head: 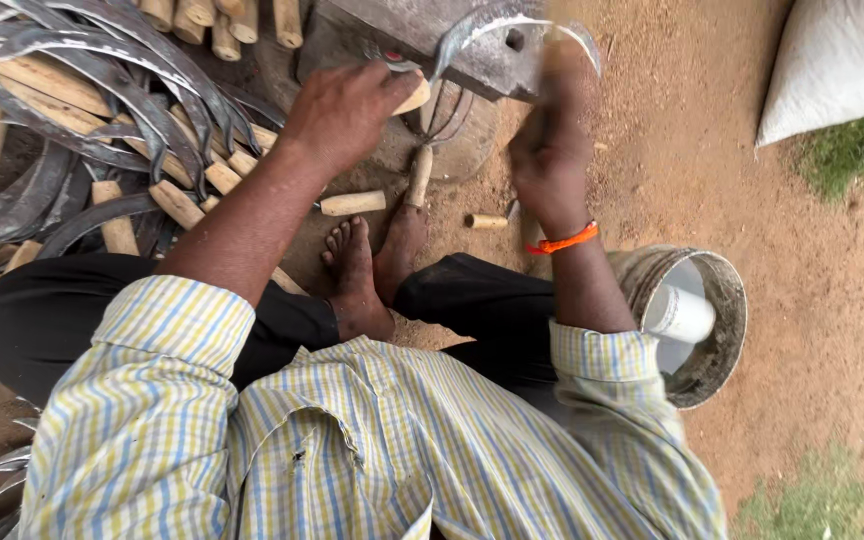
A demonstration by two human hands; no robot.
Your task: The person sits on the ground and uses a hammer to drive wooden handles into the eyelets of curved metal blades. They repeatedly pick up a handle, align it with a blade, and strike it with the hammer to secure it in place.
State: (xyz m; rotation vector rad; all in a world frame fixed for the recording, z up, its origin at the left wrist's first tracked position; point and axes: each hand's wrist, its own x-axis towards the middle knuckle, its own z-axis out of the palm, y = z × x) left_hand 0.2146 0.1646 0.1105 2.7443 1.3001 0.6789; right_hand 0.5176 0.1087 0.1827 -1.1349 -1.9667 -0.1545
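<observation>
The sickle (492, 35) lay on the anvil (402, 25), its wooden handle gripped by the left hand (342, 105). The right hand (549, 160), blurred, was clenched around a hammer shaft (557, 70) just beside the blade. More sickles (72, 90) were piled left of the left hand.

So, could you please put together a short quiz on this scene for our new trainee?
1. True or false: the left hand holds a wooden handle of a sickle whose blade lies on the metal block.
2. Which wrist wears the orange band?
3. The bucket stands: A) by the sickle pile, B) beside the right arm, C) on the white sack.

Key: 1 true; 2 the right; 3 B.
</observation>
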